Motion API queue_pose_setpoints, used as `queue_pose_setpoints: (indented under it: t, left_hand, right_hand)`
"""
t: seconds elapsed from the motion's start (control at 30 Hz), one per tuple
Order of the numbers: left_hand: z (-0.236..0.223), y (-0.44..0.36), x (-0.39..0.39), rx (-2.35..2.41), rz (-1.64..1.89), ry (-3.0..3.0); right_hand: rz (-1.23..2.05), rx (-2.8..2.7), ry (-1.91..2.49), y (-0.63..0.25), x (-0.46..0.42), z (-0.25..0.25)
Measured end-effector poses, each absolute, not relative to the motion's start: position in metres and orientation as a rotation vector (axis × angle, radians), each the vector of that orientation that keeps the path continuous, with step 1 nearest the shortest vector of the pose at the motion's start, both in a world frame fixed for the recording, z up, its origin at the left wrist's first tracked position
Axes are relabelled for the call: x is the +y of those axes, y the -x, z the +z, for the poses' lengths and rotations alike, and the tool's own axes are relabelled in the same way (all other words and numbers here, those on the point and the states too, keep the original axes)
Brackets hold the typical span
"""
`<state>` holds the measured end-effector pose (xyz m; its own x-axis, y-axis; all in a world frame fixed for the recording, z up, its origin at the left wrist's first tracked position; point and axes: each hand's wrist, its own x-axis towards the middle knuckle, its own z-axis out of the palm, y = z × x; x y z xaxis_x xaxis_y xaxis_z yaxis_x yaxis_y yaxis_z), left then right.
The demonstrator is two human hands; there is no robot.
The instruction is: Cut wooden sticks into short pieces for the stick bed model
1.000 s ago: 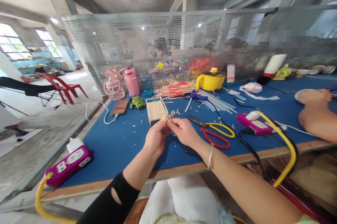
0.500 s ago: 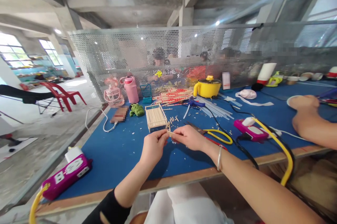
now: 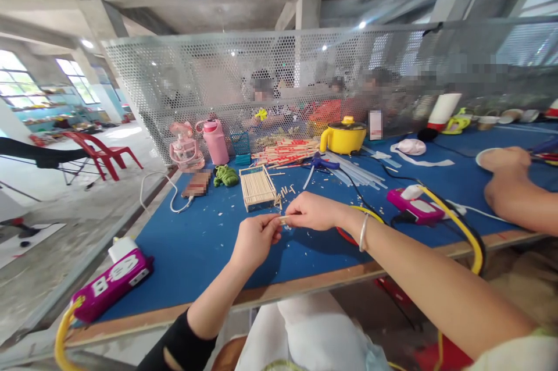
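My left hand [image 3: 255, 240] pinches one end of some short pale wooden sticks [image 3: 283, 220]. From the other side, my right hand [image 3: 316, 211] grips the same sticks with its fingertips; how many there are I cannot make out. Just beyond my hands stands a small box-like frame of wooden sticks [image 3: 258, 189], with a slatted face and raised edges. Short cut stick pieces [image 3: 286, 191] lie beside its right edge. Under my right forearm, the yellow handle [image 3: 370, 213] of a cutting tool shows in part, and its blades are hidden.
Red-tipped sticks [image 3: 285, 153], a blue glue gun [image 3: 323, 163] and translucent glue sticks [image 3: 355, 172] lie farther back, near a yellow pot [image 3: 346, 137]. Purple power strips [image 3: 114, 286] sit left and right. Another person's hand [image 3: 510, 161] is at far right. A perforated metal screen [image 3: 192, 86] stands behind.
My right hand has risen slightly and its wrist now covers more of the cutting tool. Both hands still hold the short sticks. The view has tilted slightly down.
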<state>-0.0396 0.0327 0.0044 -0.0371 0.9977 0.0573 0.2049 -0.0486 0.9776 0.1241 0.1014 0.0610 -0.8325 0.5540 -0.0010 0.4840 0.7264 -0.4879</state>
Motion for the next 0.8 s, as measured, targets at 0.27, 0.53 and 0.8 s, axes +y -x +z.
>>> queue_pose_setpoints:
  t: [0.27,0.53,0.8]
  left_hand:
    - [0.006,0.037,0.034,1.314,1.230,-1.327]
    - [-0.001,0.033,0.033,1.224,1.305,-1.162]
    - [-0.007,0.034,0.031,1.247,1.206,-1.146]
  right_hand:
    - [0.857,-2.696,0.901,-0.125,0.102,0.059]
    - [0.998,-2.480,0.888,-0.124,0.095,0.046]
    - [1.037,-2.407,0.943,-0.124,0.093,0.027]
